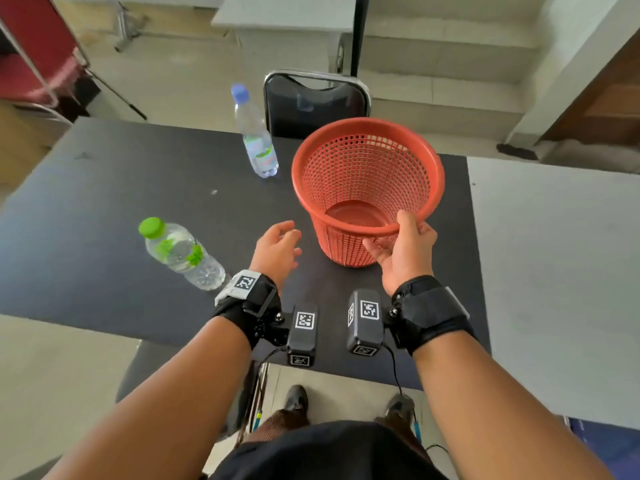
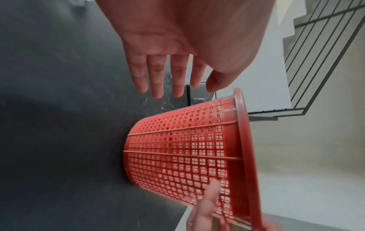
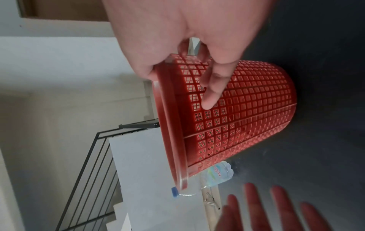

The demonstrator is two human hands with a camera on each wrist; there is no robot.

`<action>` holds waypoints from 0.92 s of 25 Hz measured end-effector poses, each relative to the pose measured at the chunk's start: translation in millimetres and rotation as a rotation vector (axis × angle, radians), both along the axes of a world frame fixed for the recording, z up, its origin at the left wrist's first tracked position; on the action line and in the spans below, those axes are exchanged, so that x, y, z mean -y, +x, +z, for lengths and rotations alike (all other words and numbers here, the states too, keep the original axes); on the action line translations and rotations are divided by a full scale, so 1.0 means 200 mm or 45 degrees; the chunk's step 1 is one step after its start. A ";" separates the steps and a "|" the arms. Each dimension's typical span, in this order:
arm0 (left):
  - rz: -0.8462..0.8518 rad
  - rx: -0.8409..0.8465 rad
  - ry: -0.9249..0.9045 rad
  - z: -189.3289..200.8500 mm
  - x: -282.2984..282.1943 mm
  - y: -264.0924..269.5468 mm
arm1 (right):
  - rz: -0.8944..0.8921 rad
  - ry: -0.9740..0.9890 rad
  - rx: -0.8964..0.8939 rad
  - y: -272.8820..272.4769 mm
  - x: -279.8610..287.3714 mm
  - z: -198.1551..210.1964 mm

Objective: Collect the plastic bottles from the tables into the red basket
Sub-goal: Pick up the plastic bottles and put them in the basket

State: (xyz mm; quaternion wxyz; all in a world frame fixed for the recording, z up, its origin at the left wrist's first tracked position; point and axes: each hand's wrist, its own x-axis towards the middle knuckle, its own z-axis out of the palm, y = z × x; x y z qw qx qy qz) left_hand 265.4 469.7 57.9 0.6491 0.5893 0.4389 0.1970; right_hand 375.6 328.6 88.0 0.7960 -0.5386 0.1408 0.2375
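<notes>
The right hand grips the smooth rim of the tapered red mesh basket. Left of the basket, the left hand hovers slack and empty; two clear ribbed plastic bottles, blue-capped and green-capped, stand further left.

Soft, even daylight, faint shadows; wide-angle bending at the edges, slight motion blur in wrist views.

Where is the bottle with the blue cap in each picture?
Head view: the blue-capped bottle stands at the far side of the black table, left of the red basket.
Left wrist view: not in it.
Right wrist view: it pokes out low in the middle, partly behind the basket's rim.
Shared landmark: the red basket, whose rim the right hand grips.
</notes>
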 end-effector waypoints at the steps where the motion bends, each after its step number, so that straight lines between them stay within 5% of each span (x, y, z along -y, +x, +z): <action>1: -0.034 -0.049 0.014 -0.03 0.02 0.05 | -0.034 0.009 -0.021 0.05 0.02 0.00; 5: -0.107 -0.315 -0.069 -0.22 0.07 0.15 | -0.091 0.016 -0.113 0.23 0.07 0.00; 8: -0.177 -0.623 -0.362 -0.32 0.03 0.06 | -0.120 -0.037 -0.168 0.29 0.08 -0.04; 10: -0.063 -0.723 -0.421 -0.35 -0.06 -0.01 | -0.131 -0.061 -0.216 0.30 0.06 -0.07; 13: 0.257 -0.585 -0.214 -0.36 -0.21 -0.03 | -0.161 -0.046 -0.249 0.29 0.00 -0.06; 18: 0.334 -0.448 0.208 -0.20 -0.42 -0.02 | -0.165 -0.010 -0.269 0.22 -0.18 -0.05; 23: 0.297 -0.227 0.242 -0.25 -0.63 -0.15 | -0.109 -0.031 -0.300 0.10 -0.38 -0.06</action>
